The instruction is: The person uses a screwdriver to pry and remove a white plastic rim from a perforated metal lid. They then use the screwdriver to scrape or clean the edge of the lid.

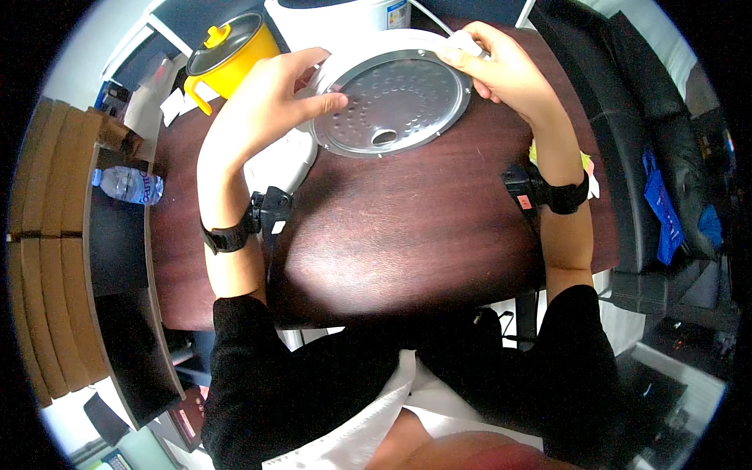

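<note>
Above the far part of the table, I hold a round white lid [407,98], tilted so its shiny metal underside faces me. That underside has many small dimples and an oval hole near its near edge. My left hand [262,106] grips the lid's left rim, thumb across the metal and fingers behind. At the upper right rim, my right hand [505,70] pinches the edge between thumb and fingers. A white rounded piece [286,166] lies on the table under my left forearm, partly hidden by it. Behind the lid stands a large white container [333,23], cut off by the top.
A yellow pot [243,66] with a dark lid stands at the far left of the brown table [407,235]. A water bottle [129,186] lies left of it. Cardboard boxes [55,274] are stacked farther left. A black seat [627,117] borders the right side.
</note>
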The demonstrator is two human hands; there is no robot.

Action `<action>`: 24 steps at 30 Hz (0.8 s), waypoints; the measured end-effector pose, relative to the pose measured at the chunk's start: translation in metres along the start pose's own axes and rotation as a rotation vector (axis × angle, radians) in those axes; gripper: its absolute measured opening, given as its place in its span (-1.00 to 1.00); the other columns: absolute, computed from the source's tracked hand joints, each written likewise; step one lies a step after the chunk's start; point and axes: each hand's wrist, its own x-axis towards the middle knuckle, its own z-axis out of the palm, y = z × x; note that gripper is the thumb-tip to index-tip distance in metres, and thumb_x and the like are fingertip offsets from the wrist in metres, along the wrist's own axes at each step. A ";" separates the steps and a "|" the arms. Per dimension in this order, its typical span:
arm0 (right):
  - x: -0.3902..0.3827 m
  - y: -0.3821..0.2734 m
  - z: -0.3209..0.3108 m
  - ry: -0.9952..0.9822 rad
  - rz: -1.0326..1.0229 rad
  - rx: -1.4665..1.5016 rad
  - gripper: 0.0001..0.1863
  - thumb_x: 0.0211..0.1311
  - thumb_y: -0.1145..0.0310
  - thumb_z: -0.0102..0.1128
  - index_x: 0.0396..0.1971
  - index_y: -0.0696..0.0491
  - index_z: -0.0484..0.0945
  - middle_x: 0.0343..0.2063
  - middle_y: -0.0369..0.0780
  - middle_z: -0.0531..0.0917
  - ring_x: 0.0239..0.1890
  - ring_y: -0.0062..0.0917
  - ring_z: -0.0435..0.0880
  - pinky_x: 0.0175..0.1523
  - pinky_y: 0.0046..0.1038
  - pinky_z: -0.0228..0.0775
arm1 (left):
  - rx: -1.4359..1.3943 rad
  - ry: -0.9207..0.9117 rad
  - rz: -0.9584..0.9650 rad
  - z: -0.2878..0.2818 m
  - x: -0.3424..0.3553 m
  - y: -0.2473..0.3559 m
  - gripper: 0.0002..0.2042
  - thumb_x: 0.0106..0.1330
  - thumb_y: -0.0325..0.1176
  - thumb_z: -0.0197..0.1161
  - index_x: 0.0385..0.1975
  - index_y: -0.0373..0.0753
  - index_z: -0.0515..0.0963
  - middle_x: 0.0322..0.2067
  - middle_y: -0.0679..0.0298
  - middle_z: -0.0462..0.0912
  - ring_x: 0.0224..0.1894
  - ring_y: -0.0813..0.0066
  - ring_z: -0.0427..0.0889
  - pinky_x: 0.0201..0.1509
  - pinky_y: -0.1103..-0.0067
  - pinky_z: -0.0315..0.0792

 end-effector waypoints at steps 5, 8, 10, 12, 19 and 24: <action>0.001 0.002 -0.010 -0.071 -0.007 -0.063 -0.60 0.23 0.03 0.22 -0.22 0.08 0.50 -0.67 -0.45 0.43 -0.75 -0.89 0.30 -0.70 -0.79 0.07 | 0.033 0.016 0.082 0.002 0.002 -0.008 -0.63 0.07 -0.24 0.40 -0.19 -0.33 0.54 -0.48 0.12 0.56 -0.46 0.39 0.51 -0.33 0.50 0.38; 0.002 0.001 -0.015 -0.080 0.025 -0.044 -0.55 0.11 -0.05 0.31 -0.31 0.06 0.51 -0.76 -0.43 0.39 -0.78 -0.82 0.30 -0.73 -0.69 0.07 | -0.159 -0.110 0.018 0.000 0.003 -0.003 -0.71 0.15 -0.31 0.37 -0.28 -0.35 0.47 -0.55 0.41 0.42 -0.48 0.66 0.39 -0.41 0.68 0.31; -0.001 -0.002 -0.018 -0.103 0.047 -0.048 -0.55 0.11 -0.05 0.32 -0.33 0.06 0.52 -0.75 -0.43 0.40 -0.78 -0.82 0.30 -0.73 -0.69 0.07 | -0.191 -0.078 0.019 0.000 0.003 0.005 -0.72 0.13 -0.32 0.37 -0.29 -0.34 0.47 -0.54 0.40 0.43 -0.46 0.66 0.42 -0.39 0.67 0.33; -0.003 -0.005 -0.019 -0.125 0.061 -0.078 -0.60 0.17 0.00 0.28 -0.32 0.06 0.52 -0.71 -0.45 0.41 -0.78 -0.85 0.28 -0.72 -0.73 0.04 | -0.203 -0.066 0.042 0.001 0.003 0.012 -0.71 0.10 -0.33 0.35 -0.27 -0.34 0.47 -0.51 0.36 0.47 -0.43 0.65 0.46 -0.36 0.66 0.36; -0.006 -0.014 -0.019 -0.043 -0.007 -0.157 -0.59 0.06 0.03 0.38 -0.35 0.08 0.54 -0.66 -0.40 0.48 -0.71 -0.76 0.34 -0.63 -0.64 0.18 | -0.239 -0.165 0.052 0.018 0.007 0.017 -0.58 0.05 -0.38 0.26 -0.06 -0.40 0.47 -0.34 0.09 0.63 -0.28 0.45 0.58 -0.11 0.53 0.47; -0.014 -0.025 -0.011 0.062 -0.091 -0.115 -0.74 0.15 0.23 0.34 -0.29 0.06 0.52 -0.59 -0.43 0.47 -0.68 -0.85 0.30 -0.61 -0.76 0.11 | -0.115 -0.085 0.049 0.019 0.001 0.029 -0.54 0.06 -0.30 0.26 -0.02 -0.36 0.46 -0.32 0.04 0.64 -0.27 0.29 0.63 -0.11 0.50 0.47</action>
